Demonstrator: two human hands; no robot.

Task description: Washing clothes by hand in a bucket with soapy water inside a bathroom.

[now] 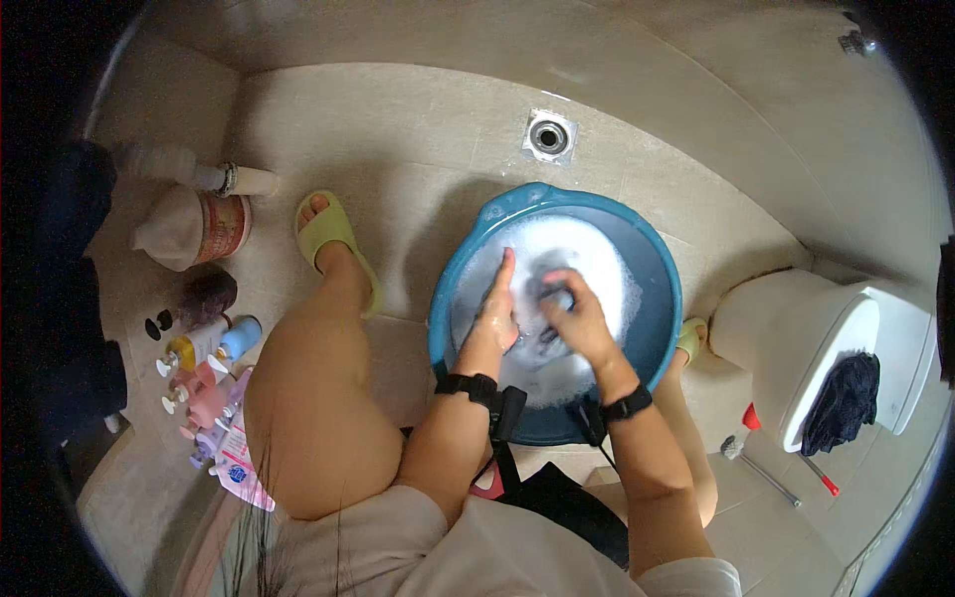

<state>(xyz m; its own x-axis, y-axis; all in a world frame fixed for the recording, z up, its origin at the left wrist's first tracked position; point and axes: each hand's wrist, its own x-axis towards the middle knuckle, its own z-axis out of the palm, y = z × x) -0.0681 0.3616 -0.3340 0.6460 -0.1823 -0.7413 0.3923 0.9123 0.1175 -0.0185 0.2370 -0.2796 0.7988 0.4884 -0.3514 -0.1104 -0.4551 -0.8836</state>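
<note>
A blue plastic basin stands on the floor before me, with white suds over the water in it. My left hand is inside the basin, wet, with its fingers stretched out and its palm turned to the right. Opposite it, my right hand is curled around a dark, wet item, which looks like cloth. Motion blurs the item and the right fingertips, and foam hides part of it. Black straps circle both wrists.
A floor drain lies beyond the basin. At the right stands a white toilet with dark cloth on it; a long-handled brush lies nearby. Several pump bottles and a white tub with a red label stand at the left.
</note>
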